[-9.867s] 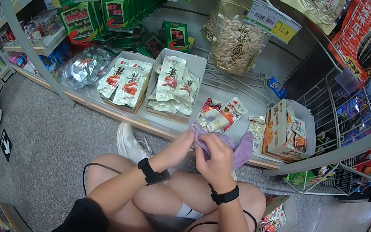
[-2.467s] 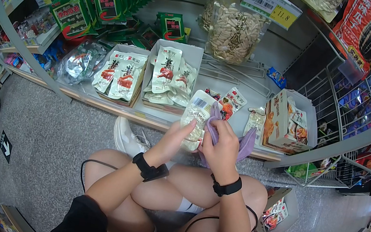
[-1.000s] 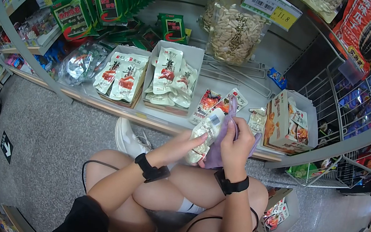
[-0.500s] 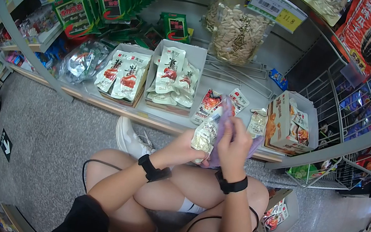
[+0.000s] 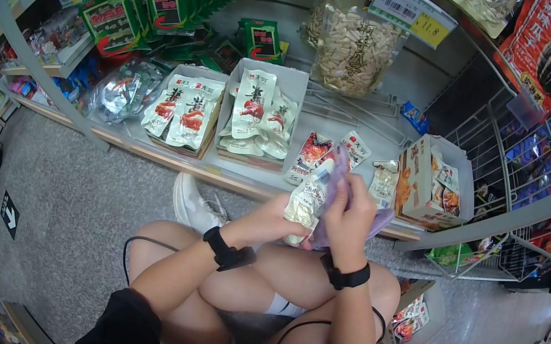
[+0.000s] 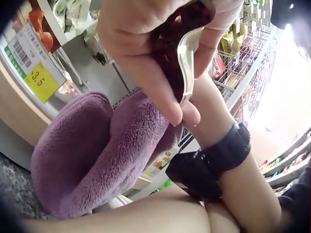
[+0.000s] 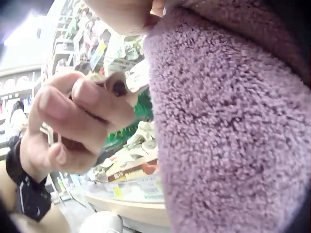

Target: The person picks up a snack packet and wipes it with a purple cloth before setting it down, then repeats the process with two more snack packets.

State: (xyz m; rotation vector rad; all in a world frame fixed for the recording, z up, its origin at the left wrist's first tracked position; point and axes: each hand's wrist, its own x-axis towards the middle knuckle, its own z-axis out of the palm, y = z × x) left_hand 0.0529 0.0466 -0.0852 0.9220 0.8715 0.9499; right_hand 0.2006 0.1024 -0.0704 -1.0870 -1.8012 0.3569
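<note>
In the head view my left hand point(image 5: 273, 220) grips a pale snack packet point(image 5: 306, 201) by its lower part, its printed back facing up. Beside it my right hand point(image 5: 348, 220) pinches a purple cloth point(image 5: 335, 181), which hangs along the packet's right edge. The left wrist view shows the packet's dark red side point(image 6: 170, 58) between the left fingers, with the fuzzy cloth point(image 6: 131, 141) hanging close by. Curled left fingers point(image 7: 82, 111) show in the right wrist view, where the cloth point(image 7: 228, 121) covers much of the frame. Two red packets point(image 5: 311, 155) lie on the shelf past the hands.
Two open boxes of white packets point(image 5: 262, 109) stand left on the bottom shelf point(image 5: 231, 178). To the right are a single packet point(image 5: 383, 182), a brown box point(image 5: 425, 185) and a wire rack point(image 5: 505, 179). Another box point(image 5: 418, 324) sits on the floor by the right knee.
Since the earliest frame the packet has come up out of the bunched cloth, and the cloth has shifted to its right side. Over the last half second the hands have barely moved.
</note>
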